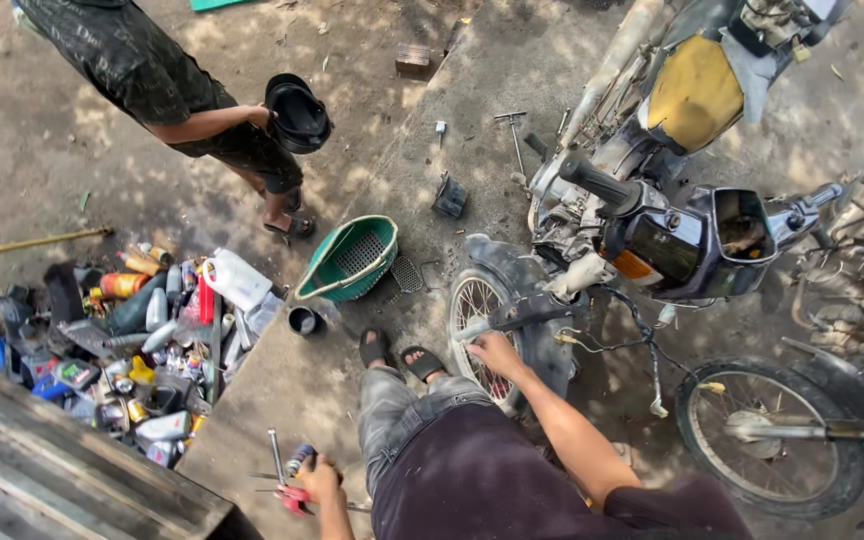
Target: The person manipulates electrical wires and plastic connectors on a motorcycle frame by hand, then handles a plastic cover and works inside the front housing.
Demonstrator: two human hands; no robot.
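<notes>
- I see my left hand [320, 478] and right hand [493, 352] bare, with no gloves, rings or watch showing.
- Both forearms are uncovered; no sleeve reaches them.
- My legs are in faded grey jeans, darker cloth over the lap.
- On my feet are black open-toed sandals [399, 355].

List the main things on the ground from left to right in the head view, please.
Pile of bottles and cans → small black cup → green basket → front wheel → second wheel.
</notes>
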